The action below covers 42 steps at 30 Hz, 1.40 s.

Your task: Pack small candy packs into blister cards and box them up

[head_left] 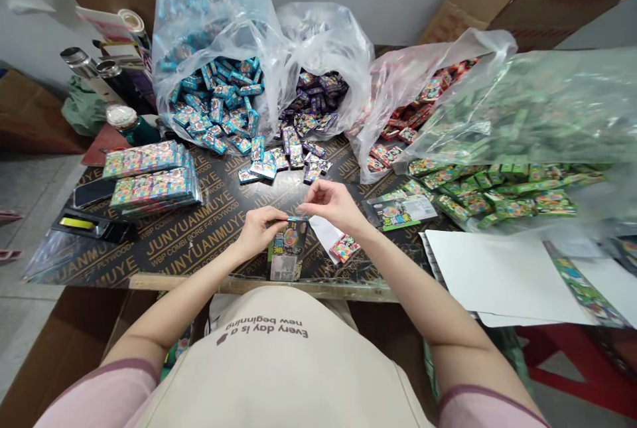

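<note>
Between the thumb and fingers of my left hand (259, 230) is a small blue box (297, 218), held edge-on over the table. A dark printed packet (287, 252) with a green edge lies just beneath it, near the table's front edge. My right hand (332, 204) is close by on the right, its thumb and fingers drawn together in a pinch by the box's far end. Whether anything sits in that pinch is too small to see. Under my right wrist lie a white slip (324, 235) and a small red box (344, 248).
Clear bags spill blue boxes (219, 103), purple boxes (318, 96), red boxes (398, 126) and green boxes (472, 196) along the back. Wrapped packs (154, 179) are stacked left, beside a tape dispenser (92, 225). Another packet (403, 211) and white sheets (492, 275) lie right.
</note>
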Tool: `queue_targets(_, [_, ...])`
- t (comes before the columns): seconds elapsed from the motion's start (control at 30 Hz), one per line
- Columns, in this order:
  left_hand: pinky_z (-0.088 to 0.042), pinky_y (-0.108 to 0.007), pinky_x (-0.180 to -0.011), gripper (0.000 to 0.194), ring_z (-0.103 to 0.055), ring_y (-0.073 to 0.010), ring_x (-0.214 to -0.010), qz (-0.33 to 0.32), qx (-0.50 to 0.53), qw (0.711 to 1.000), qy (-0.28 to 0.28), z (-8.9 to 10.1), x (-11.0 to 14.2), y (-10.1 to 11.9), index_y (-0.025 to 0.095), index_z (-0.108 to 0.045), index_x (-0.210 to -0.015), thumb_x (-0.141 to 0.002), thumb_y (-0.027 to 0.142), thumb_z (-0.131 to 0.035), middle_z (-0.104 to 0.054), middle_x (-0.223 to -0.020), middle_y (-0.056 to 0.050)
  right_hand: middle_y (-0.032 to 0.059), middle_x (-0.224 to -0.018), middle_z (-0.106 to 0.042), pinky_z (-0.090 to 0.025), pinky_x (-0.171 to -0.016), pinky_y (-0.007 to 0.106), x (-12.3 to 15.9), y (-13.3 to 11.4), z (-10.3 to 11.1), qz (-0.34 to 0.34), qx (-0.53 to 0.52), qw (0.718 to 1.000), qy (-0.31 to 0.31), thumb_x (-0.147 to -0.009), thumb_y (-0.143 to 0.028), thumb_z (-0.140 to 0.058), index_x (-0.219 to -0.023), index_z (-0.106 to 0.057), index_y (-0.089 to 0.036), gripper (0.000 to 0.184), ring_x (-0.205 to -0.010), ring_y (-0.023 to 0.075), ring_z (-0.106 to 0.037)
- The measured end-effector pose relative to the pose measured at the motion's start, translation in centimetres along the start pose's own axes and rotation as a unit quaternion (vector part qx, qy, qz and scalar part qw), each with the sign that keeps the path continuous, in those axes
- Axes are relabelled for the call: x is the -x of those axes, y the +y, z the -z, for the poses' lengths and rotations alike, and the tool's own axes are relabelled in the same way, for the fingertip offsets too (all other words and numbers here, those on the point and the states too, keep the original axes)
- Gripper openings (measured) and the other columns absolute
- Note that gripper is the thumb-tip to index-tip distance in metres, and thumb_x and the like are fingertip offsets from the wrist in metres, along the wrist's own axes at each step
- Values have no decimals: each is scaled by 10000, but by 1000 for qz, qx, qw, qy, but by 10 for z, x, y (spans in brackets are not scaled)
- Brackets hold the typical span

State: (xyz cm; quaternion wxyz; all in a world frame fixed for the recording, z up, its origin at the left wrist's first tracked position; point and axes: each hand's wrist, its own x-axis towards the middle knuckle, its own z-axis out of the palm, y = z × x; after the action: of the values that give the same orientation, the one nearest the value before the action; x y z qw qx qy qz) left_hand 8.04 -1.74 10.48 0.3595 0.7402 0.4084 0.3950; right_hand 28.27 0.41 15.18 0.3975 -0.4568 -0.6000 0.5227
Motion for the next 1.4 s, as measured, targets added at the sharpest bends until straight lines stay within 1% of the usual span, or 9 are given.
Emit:
queue_targets(0.17, [-512,-265,-635,88,-687,-185,-733,58,2,998,8,0,1,-2,155,-675,-746,-743,240,-697,-740,-802,-57,-81,-618,-555,-372,-519,195,-16,-1,-9,-47,2,978,-202,-706,-299,-695,-992,-428,-212,401,-539,88,-512])
queue_targets(0.3, [-519,-272,-675,61,-690,-196,-793,44,-1,999,-5,3,1,-1,144,-654,-760,-702,161,-660,-736,-850,-76,-93,-609,-512,-358,-510,191,-23,6,-11,-36,60,966,-251,-735,-258,-645,-1027,-417,-204,375,-537,85,-478])
queue_targets(0.7, [-495,-275,-677,119,-656,-160,-676,91,10,994,65,-8,-3,6,157,-625,-645,-654,181,-741,-711,-717,-25,-97,-586,-486,-326,-528,207,-24,13,-18,-38,145,975,-167,-659,-135,-649,-980,-470,-203,374,-537,90,-462])
queue_targets(0.8, [-498,-263,-690,209,-647,-149,-704,136,50,986,85,-14,2,4,153,-655,-809,-630,174,-760,-692,-751,-18,-88,-611,-495,-350,-522,214,-17,20,-20,-137,42,984,-102,-577,-203,-743,-968,-490,-220,466,-551,102,-493])
queue_targets(0.9, [-521,-266,-701,563,-660,-156,-752,211,190,956,74,-26,16,-6,143,-606,-1077,-557,190,-816,-694,-866,-34,-46,-662,-565,-419,-513,247,-9,31,-24,-300,-128,938,-118,-615,-334,-730,-898,-516,-223,372,-552,128,-553])
queue_targets(1.0, [-540,-301,-711,386,-671,-179,-735,251,255,934,-1,-24,35,-8,93,-656,-961,-650,289,-772,-714,-850,-67,-33,-689,-598,-462,-533,255,-5,35,-24,-327,-204,918,-95,-665,-406,-713,-905,-546,-239,337,-569,130,-580])
queue_targets(1.17, [-522,-362,-869,269,-669,-203,-911,80,-30,986,144,65,44,9,162,-684,-1033,-811,303,-632,-719,-1021,-66,16,-888,-654,-483,-631,257,-3,33,-9,-216,-198,956,13,-748,-612,-605,-1054,-550,-275,459,-701,132,-605])
queue_targets(1.27, [-394,-423,-1052,337,-549,-240,-1193,1,-312,926,211,138,35,-7,196,-639,-1170,-858,221,-516,-649,-1215,-79,31,-923,-652,-474,-660,254,2,41,-2,-175,-130,975,35,-713,-591,-665,-1019,-579,-253,464,-728,130,-598])
queue_targets(1.4, [-298,-477,-1108,462,-458,-269,-1289,81,-482,862,134,191,31,-56,146,-561,-1276,-841,142,-406,-566,-1328,-112,50,-924,-656,-484,-706,288,11,57,-6,-163,-56,985,-3,-751,-572,-631,-969,-615,-218,416,-759,154,-608])
